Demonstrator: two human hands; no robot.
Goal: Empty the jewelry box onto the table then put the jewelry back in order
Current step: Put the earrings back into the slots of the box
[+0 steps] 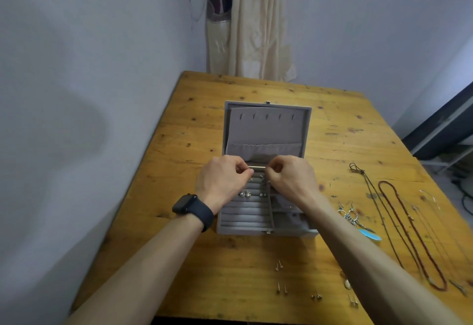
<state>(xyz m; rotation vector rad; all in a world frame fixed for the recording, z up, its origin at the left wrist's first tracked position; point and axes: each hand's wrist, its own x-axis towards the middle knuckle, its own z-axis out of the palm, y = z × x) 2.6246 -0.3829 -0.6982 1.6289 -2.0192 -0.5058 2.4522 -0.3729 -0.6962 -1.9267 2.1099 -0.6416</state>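
Jewelry box is lying open, thin silver bar being pinched just over it by left hand and right hand fingertips (necklaces off to its right).

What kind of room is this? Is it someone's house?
Probably a room in a home: a cream curtain hangs in the corner of plain pale walls, behind a wooden table with an open jewelry box.

The silver bar between my left grip and right grip is too small to identify; my forearm half-hides an earring at lower right.
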